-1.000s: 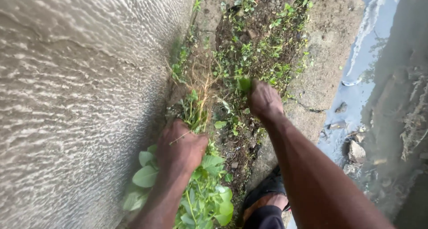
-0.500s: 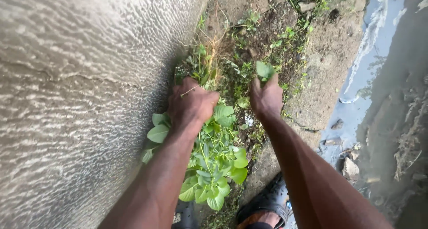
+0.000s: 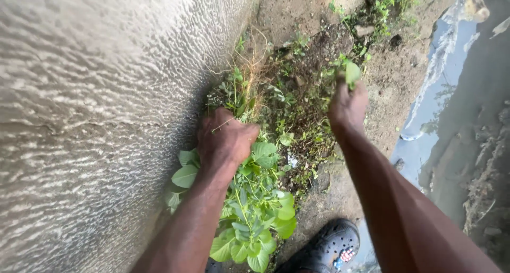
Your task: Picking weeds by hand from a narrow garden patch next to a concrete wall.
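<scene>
My left hand (image 3: pixel 226 140) is closed around a thick bunch of pulled weeds (image 3: pixel 255 209), whose broad green leaves hang down toward me and whose pale roots (image 3: pixel 254 76) stick up past my fist. It is close to the rough wall. My right hand (image 3: pixel 348 105) is raised over the weedy strip, fingers pinched on a small leafy plant (image 3: pixel 351 71). Low green weeds (image 3: pixel 297 108) still stand in the dark soil between my hands.
A rough grey textured wall (image 3: pixel 95 119) fills the left side. A bare dirt bank (image 3: pixel 396 66) runs beside the weeds, with murky water (image 3: pixel 457 108) and stones to the right. My black perforated shoe (image 3: pixel 324 246) is at the bottom.
My right hand has moved up and to the right with the small plant pinched in it. My left hand has kept its bunch near the wall. The view has shifted forward.
</scene>
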